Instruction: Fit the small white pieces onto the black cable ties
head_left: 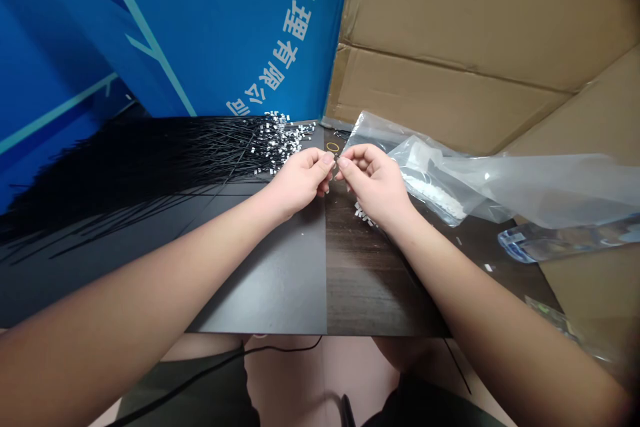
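My left hand [305,177] and my right hand [373,180] meet over the table, thumbs and forefingers pinched almost tip to tip. A small dark end shows between the fingertips. A thin black wire [457,367] appears to run from my right hand beneath the right forearm and hangs past the table's front edge. What the left fingers pinch is too small to make out. Several small white pieces [367,215] lie under my right hand. To the left is a large bundle of black wires [150,160], with white tips [280,140] close to my left hand.
Clear plastic bags [435,193], one with white pieces inside, lie right of my hands. A yellow ring [332,147] lies behind the fingertips. A blue printed panel [225,27] and cardboard [450,80] stand at the back. Another clear bag with blue edging [520,247] is at the right.
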The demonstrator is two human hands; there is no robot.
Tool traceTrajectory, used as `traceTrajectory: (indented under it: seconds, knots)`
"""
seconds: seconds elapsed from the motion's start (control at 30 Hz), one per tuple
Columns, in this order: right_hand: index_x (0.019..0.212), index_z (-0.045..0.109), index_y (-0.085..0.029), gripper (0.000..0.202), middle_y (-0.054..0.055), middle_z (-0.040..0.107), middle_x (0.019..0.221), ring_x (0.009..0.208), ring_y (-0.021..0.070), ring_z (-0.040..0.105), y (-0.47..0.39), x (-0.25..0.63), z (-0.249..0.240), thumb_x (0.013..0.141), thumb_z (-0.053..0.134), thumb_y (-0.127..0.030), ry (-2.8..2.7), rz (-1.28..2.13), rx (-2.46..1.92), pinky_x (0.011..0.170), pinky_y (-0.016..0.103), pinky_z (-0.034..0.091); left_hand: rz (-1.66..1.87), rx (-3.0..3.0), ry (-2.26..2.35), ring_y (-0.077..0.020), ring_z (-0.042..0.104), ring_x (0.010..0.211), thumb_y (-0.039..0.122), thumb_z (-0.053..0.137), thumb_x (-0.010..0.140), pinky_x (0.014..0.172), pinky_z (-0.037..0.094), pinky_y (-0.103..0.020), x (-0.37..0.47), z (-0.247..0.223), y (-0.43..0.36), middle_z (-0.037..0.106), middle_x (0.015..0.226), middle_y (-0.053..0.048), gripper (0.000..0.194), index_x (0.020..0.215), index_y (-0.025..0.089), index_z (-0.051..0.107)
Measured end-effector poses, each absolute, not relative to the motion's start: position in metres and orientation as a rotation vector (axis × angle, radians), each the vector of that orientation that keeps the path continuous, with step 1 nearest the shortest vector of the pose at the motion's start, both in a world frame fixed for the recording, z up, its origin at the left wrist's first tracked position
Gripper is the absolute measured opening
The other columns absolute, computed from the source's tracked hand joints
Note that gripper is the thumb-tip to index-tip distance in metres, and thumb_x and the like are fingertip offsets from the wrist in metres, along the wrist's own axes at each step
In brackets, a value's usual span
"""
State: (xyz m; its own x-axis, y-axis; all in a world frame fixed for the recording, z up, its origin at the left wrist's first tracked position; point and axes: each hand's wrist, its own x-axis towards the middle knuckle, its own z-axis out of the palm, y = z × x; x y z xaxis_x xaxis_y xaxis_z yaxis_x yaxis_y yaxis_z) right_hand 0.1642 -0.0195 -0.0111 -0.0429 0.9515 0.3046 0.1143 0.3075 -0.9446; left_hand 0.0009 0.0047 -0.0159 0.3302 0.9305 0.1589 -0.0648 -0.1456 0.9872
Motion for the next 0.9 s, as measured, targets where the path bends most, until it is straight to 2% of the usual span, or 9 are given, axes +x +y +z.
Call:
traceTrajectory:
  seconds: [0.3, 0.53, 0.73, 0.9]
  knots:
    - [0.097, 0.065, -0.022, 0.013, 0.0, 0.07, 0.085, 0.077, 0.0141, 0.067, -0.0175, 0.1678, -0.0137, 0.095, 0.071, -0.034, -1.545, 0.903, -1.015, 0.071, 0.031, 0.051, 1.014, 1.657, 0.901, -0.0121, 0.052, 0.055, 0.048, 0.062, 0.103, 0.058, 0.041, -0.025, -0.0068, -0.0117, 0.007, 0.058, 0.059, 0.0, 0.041, 0.075, 0.019, 0.058]
    - [0.094, 0.062, -0.023, 0.011, 0.0, 0.069, 0.082, 0.078, 0.0146, 0.067, -0.0183, 0.1702, -0.0106, 0.097, 0.069, -0.032, -1.603, 0.879, -1.021, 0.075, 0.033, 0.052, 1.017, 1.463, 0.792, -0.0116, 0.052, 0.057, 0.06, 0.071, 0.094, 0.058, 0.043, -0.025, -0.005, -0.0159, 0.0094, 0.058, 0.065, -0.001, 0.047, 0.075, 0.018, 0.061]
    - [0.095, 0.058, -0.024, 0.008, 0.001, 0.07, 0.087, 0.082, 0.0156, 0.068, -0.0169, 0.1696, -0.0148, 0.1, 0.063, -0.029, -1.584, 0.864, -1.013, 0.076, 0.034, 0.052, 0.986, 1.221, 0.724, -0.0092, 0.054, 0.061, 0.048, 0.076, 0.093, 0.059, 0.045, -0.023, -0.001, -0.0121, 0.007, 0.061, 0.078, -0.002, 0.038, 0.078, 0.016, 0.061]
    - [0.096, 0.059, -0.025, 0.01, 0.001, 0.069, 0.09, 0.084, 0.0164, 0.068, -0.0156, 0.1705, -0.0171, 0.1, 0.065, -0.031, -1.586, 0.812, -0.995, 0.079, 0.035, 0.053, 0.983, 1.217, 0.752, -0.0093, 0.057, 0.064, 0.039, 0.078, 0.09, 0.061, 0.046, -0.023, -0.0034, -0.0085, 0.0066, 0.064, 0.078, -0.002, 0.028, 0.079, 0.017, 0.065]
